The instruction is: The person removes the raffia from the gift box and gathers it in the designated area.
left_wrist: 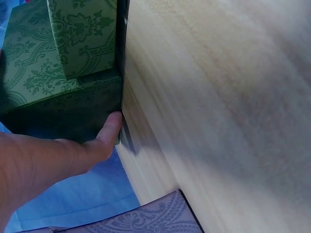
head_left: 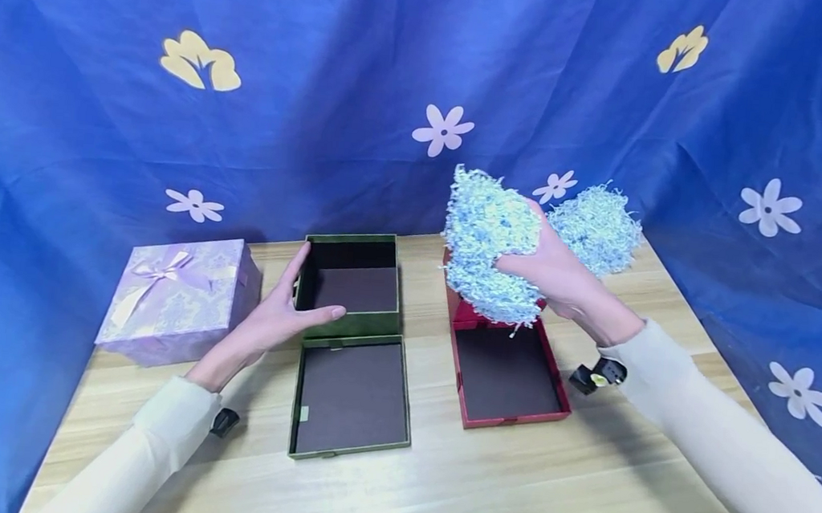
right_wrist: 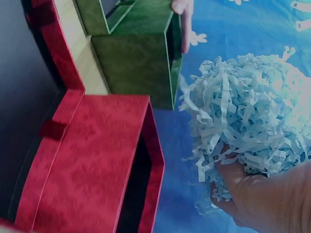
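My right hand [head_left: 555, 272] grips a big clump of light blue shredded paper [head_left: 487, 246] above the red gift box [head_left: 507, 419], whose lid lies folded open toward me. The clump hides most of that box's body in the head view. With thumb and index finger spread, my left hand [head_left: 272, 318] rests at the near left corner of the green gift box [head_left: 351, 326]. A finger lies along the patterned side of this box in the left wrist view. The green box stands open, its dark inside bare, and its lid [head_left: 352, 397] lies flat in front.
A lilac gift box [head_left: 176, 294] with a ribbon bow stands closed at the left. Another clump of blue shredded paper [head_left: 597, 229] lies at the back right of the wooden table [head_left: 436, 492]. A blue flowered cloth [head_left: 363, 124] hangs behind.
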### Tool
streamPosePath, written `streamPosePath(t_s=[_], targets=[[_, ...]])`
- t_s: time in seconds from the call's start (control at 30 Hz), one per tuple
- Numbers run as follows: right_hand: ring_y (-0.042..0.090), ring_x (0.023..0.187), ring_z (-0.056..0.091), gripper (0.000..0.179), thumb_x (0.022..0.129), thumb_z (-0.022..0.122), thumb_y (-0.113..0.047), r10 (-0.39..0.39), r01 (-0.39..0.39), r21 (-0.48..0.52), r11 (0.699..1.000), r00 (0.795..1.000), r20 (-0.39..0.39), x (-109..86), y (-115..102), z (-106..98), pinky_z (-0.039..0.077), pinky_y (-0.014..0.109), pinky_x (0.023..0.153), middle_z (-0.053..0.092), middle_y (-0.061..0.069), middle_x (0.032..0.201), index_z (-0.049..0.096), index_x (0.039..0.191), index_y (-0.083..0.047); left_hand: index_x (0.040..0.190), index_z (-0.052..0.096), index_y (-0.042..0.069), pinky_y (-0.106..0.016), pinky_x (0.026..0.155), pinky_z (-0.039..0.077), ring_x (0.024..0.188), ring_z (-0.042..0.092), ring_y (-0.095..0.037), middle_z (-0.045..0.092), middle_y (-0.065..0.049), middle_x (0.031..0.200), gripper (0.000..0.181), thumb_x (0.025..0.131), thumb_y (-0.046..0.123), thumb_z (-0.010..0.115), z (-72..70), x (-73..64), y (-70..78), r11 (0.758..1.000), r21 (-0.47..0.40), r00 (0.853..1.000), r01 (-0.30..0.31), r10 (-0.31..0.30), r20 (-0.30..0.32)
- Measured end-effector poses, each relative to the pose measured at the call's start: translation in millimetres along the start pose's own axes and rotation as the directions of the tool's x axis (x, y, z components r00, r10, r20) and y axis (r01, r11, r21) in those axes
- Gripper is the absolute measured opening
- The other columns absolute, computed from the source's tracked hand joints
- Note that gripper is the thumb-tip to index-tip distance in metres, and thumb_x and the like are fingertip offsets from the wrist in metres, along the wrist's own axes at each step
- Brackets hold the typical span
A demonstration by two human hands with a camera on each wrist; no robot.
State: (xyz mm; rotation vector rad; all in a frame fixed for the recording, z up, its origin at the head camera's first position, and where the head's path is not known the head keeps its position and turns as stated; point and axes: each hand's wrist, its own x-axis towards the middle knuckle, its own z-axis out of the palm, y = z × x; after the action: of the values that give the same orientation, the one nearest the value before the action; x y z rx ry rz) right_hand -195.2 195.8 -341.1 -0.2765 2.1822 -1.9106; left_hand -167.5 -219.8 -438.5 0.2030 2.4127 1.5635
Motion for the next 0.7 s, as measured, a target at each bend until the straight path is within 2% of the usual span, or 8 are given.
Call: streamPosePath(t_s=[0.03, 0.1, 0.27, 0.37, 0.5, 0.7], targets=[[0.022, 0.098, 0.055, 0.105, 0.090, 0.067, 0.014, 0.009, -0.009, -0.004, 1.000, 1.000, -0.014, -3.0, 0.2, -4.6, 0.051, 0.029, 0.081, 0.041, 0.014, 0.157, 0.012, 0.173, -0.018, 0.173, -0.008, 0.046, -0.074, 0.125, 0.007, 0.164, -0.008, -0.038, -0.014, 0.008, 0.179, 0.125, 0.095, 0.037, 0.089, 0.0, 0.0, 0.2, 1.000, 0.000, 1.000, 0.000, 0.000, 0.001], [0.022, 0.098, 0.055, 0.104, 0.090, 0.066, 0.014, 0.007, -0.007, 0.002, 1.000, 0.999, -0.038, -8.9, 1.1, -13.2, 0.051, 0.027, 0.080, 0.042, 0.013, 0.155, 0.012, 0.173, -0.018, 0.173, -0.008, 0.046, -0.075, 0.124, 0.007, 0.164, -0.008, -0.039, -0.014, 0.007, 0.179, 0.125, 0.095, 0.036, 0.089, -0.2, -0.1, 0.5, 1.000, -0.001, 1.000, -0.003, 0.003, 0.001], [0.022, 0.118, 0.052, 0.098, 0.091, 0.062, 0.018, -0.009, 0.016, 0.081, 0.997, 0.996, -0.092, -22.4, 7.6, -32.5, 0.054, 0.023, 0.086, 0.046, 0.010, 0.150, 0.016, 0.170, -0.017, 0.174, -0.008, 0.044, -0.075, 0.125, 0.007, 0.164, -0.008, -0.038, -0.014, 0.006, 0.180, 0.126, 0.094, 0.037, 0.089, 0.1, -0.3, 1.0, 1.000, 0.003, 1.000, -0.006, 0.006, -0.004], [0.021, 0.115, 0.054, 0.091, 0.093, 0.060, 0.019, -0.012, 0.031, 0.144, 0.989, 0.992, -0.127, -29.4, 14.5, -45.0, 0.056, 0.023, 0.084, 0.047, 0.009, 0.146, 0.020, 0.165, -0.019, 0.174, -0.008, 0.044, -0.075, 0.125, 0.008, 0.164, -0.008, -0.039, -0.013, 0.005, 0.180, 0.126, 0.094, 0.038, 0.089, 0.5, 0.1, 1.3, 1.000, 0.010, 1.000, -0.003, 0.003, -0.008], [0.018, 0.116, 0.056, 0.081, 0.096, 0.056, 0.021, -0.052, 0.084, 0.229, 0.970, 0.988, -0.143, -36.9, 27.7, -62.7, 0.059, 0.025, 0.084, 0.047, 0.007, 0.145, 0.025, 0.157, -0.022, 0.174, -0.007, 0.045, -0.075, 0.124, 0.009, 0.164, -0.007, -0.040, -0.013, 0.004, 0.180, 0.125, 0.094, 0.039, 0.089, 0.9, -0.1, 1.6, 1.000, 0.016, 1.000, 0.001, -0.001, -0.007], [0.017, 0.117, 0.066, 0.077, 0.098, 0.052, 0.023, -0.117, 0.161, 0.329, 0.930, 0.982, -0.150, -43.6, 45.8, -85.3, 0.064, 0.034, 0.085, 0.055, 0.008, 0.144, 0.033, 0.158, -0.021, 0.174, -0.007, 0.045, -0.075, 0.124, 0.008, 0.164, -0.008, -0.041, -0.013, 0.006, 0.180, 0.125, 0.094, 0.037, 0.089, 0.1, -1.7, 1.5, 1.000, 0.010, 1.000, 0.000, 0.000, -0.009]])
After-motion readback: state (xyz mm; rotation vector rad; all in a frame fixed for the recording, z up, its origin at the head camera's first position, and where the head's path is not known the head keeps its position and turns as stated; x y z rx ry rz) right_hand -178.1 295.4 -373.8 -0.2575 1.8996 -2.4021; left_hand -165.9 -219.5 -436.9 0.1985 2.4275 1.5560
